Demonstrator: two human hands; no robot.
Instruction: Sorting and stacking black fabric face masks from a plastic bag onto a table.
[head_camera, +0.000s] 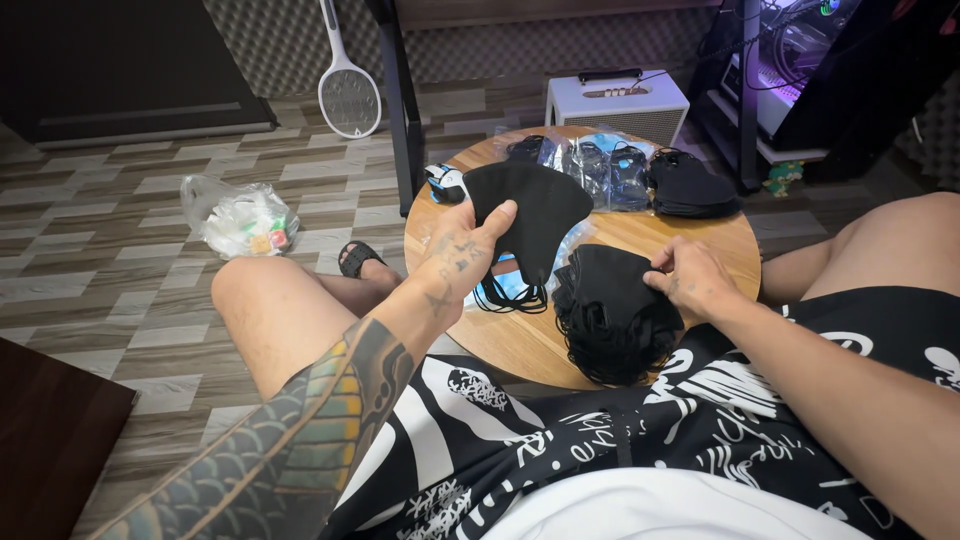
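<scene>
My left hand (462, 255) holds up a single black face mask (530, 212) above the round wooden table (700, 250), its ear loops dangling down. My right hand (692, 278) rests on top of a thick stack of black face masks (612, 312) at the table's near edge, fingers pinching the top one. Clear plastic packets with more dark masks (600, 165) lie at the far side of the table, and another pile of black masks (690, 187) sits at the far right.
A small white and blue object (446, 183) lies at the table's left edge. Behind the table stands a white speaker box (618, 102). An electric racket (348, 92), a plastic bag (238, 217) and a sandal (358, 258) lie on the striped floor. My bare knees flank the table.
</scene>
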